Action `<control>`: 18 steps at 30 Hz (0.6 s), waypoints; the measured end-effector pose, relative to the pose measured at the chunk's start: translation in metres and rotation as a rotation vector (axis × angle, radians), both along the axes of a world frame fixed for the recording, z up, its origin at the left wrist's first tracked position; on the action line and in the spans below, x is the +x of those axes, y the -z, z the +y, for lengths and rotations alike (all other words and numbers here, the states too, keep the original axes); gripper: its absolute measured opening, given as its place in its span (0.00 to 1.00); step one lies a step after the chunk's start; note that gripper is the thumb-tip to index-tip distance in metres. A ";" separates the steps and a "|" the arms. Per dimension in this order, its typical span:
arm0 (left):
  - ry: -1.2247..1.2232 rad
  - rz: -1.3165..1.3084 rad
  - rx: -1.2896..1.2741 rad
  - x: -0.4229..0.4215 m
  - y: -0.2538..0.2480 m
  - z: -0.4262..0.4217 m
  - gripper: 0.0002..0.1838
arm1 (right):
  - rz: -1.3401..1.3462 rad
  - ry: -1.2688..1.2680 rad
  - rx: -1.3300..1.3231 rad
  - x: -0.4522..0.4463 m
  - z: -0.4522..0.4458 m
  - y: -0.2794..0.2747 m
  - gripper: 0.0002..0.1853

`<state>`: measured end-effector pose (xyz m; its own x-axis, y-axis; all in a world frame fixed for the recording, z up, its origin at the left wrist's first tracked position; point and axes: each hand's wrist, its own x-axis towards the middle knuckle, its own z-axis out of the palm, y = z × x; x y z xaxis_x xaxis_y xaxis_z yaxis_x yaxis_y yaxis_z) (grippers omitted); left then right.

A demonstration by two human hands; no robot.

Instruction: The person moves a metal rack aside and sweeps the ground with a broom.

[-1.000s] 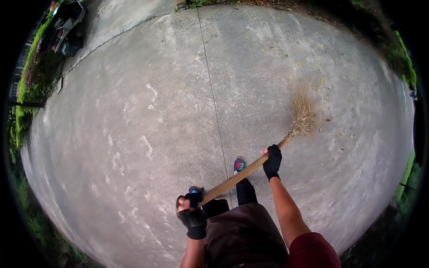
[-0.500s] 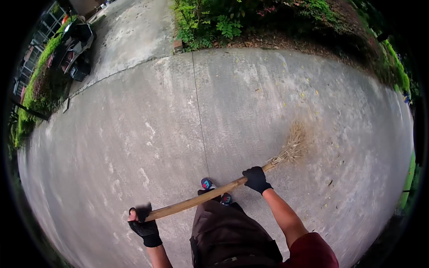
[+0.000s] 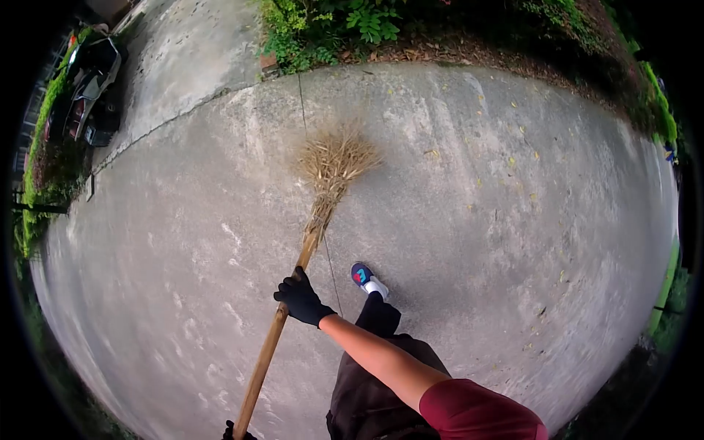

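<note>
A broom (image 3: 268, 345) with a long wooden handle and a straw head slants up the middle of the head view. My right hand (image 3: 301, 297), in a black glove, is wrapped round the handle below the straw. At the bottom edge my left hand (image 3: 236, 431), also in a black glove, is at the handle's lower end; only a small part of it shows, and the fingers there look closed round the wood. The straw bristles (image 3: 339, 158) fan out over the concrete, slightly blurred.
Grey concrete pavement (image 3: 455, 242) spreads all round, with scattered yellow leaves (image 3: 511, 161) to the right. A planted bed (image 3: 411, 37) borders it at the top. A parked motorbike (image 3: 95, 95) stands at the upper left. My shoe (image 3: 361, 274) is right of the broom.
The broom head has swept from the right across to the upper middle, and the handle has turned from slanting sideways to steep. My right hand has moved left; my left hand has dropped toward the bottom edge.
</note>
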<state>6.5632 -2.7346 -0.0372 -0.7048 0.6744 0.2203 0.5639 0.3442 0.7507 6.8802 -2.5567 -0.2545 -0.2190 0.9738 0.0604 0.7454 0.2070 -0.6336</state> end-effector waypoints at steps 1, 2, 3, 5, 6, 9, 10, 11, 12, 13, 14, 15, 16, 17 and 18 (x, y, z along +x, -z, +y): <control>0.016 0.002 -0.043 0.002 -0.001 0.010 0.15 | 0.013 0.156 -0.015 0.024 -0.017 0.007 0.05; 0.106 0.063 -0.188 0.069 -0.023 0.059 0.16 | 0.024 0.309 -0.031 0.049 -0.042 0.011 0.06; -0.046 -0.826 0.203 0.114 -0.009 0.092 0.19 | 0.009 0.426 -0.043 0.091 -0.063 0.012 0.09; 0.290 -1.323 0.092 0.204 0.033 0.125 0.15 | -0.191 0.707 -0.128 0.187 -0.118 0.040 0.13; 0.376 -1.345 -0.015 0.286 0.046 0.135 0.13 | -0.113 0.861 -0.202 0.246 -0.156 0.050 0.12; 0.700 -1.419 -0.586 0.451 0.045 0.128 0.13 | -0.658 0.805 -0.490 0.411 -0.254 0.023 0.13; 0.693 -1.447 -0.542 0.473 0.049 0.141 0.13 | -0.723 0.803 -0.711 0.444 -0.269 0.000 0.14; 0.786 -1.461 -0.516 0.493 0.048 0.145 0.13 | -0.739 0.788 -0.558 0.463 -0.276 -0.017 0.15; 0.876 -1.462 -0.528 0.503 0.041 0.136 0.12 | -0.749 0.779 -0.581 0.471 -0.292 -0.027 0.15; 0.701 -1.540 -0.443 0.496 0.035 0.142 0.12 | -0.767 0.661 -0.525 0.474 -0.295 -0.025 0.15; 0.543 -1.601 -0.321 0.482 0.035 0.164 0.12 | -0.779 0.548 -0.431 0.481 -0.266 -0.021 0.15; 0.494 -1.605 -0.204 0.455 0.039 0.171 0.11 | -0.639 0.448 -0.527 0.472 -0.225 -0.029 0.15; 0.448 -1.607 -0.095 0.418 0.044 0.171 0.11 | -0.496 0.348 -0.622 0.459 -0.183 -0.033 0.14; 0.401 -1.639 0.081 0.377 0.042 0.167 0.13 | -0.406 0.239 -0.471 0.447 -0.157 -0.020 0.13; 0.384 -1.565 0.215 0.338 0.026 0.159 0.15 | -0.317 0.111 -0.430 0.427 -0.117 -0.020 0.12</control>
<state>6.9009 -2.5753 -0.0630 -0.1244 0.9069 -0.4025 -0.7320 0.1899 0.6543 7.3071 -2.6736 -0.2347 -0.0560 0.9144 -0.4008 0.9165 -0.1122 -0.3840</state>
